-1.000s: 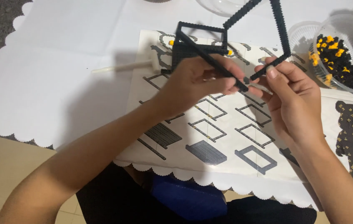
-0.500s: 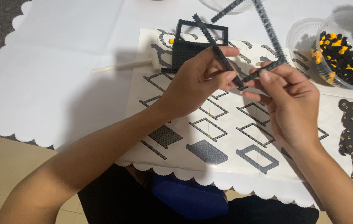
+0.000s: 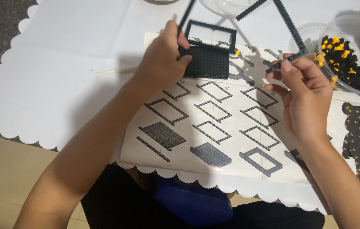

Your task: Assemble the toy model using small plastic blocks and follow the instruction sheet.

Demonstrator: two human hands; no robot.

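Fingers, left: closed on a thin black brick strip (image 3: 187, 16) near its lower end, left hand (image 3: 161, 57) resting over the black brick plate (image 3: 209, 62).
Fingers, right: pinched on the corner of an open black brick frame (image 3: 288, 27), right hand (image 3: 305, 95) raised above the instruction sheet (image 3: 214, 123).
Location: strip and frame both held off the table (image 3: 53, 80); plate lying on the sheet, beside a small black rectangular frame (image 3: 211, 30).
Handling: light, stiff, likely brittle at the stud joints; long thin spans apt to flex and snap apart.
Hold point: best near corners or close to a joint, not mid-span.
Pose, left: forearm angled in from lower left, wrist bent down.
Pose, right: palm toward the body, thumb and forefinger up.
Nearby: clear bowl of black and yellow bricks (image 3: 349, 59) at the right.
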